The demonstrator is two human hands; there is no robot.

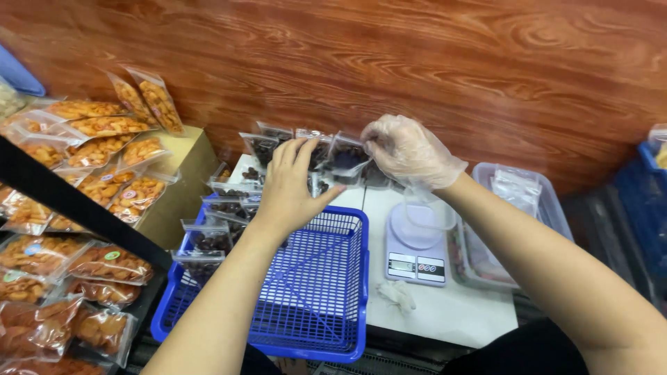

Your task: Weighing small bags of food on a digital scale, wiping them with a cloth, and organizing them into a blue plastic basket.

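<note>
Midway, seemingly: gloved right hand (410,149) fingers pinch top of small clear bag (347,158) of dark fruit above bench (451,312); bare left hand (292,184) steadies it; several filled bags line blue basket (313,292), basket mostly unfilled.

Around my packing spot

A small kitchen scale (415,251) is sitting beside a clear plastic bin (549,201), bagged orange snacks (104,156) are piling up at my left, and a crumpled glove (397,294) is lying near me.

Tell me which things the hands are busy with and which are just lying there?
Busy with: left hand and gloved right hand on a small bag of dark fruit.

Lying about: blue basket, scale, orange snack bags, clear tub, crumpled glove.
</note>
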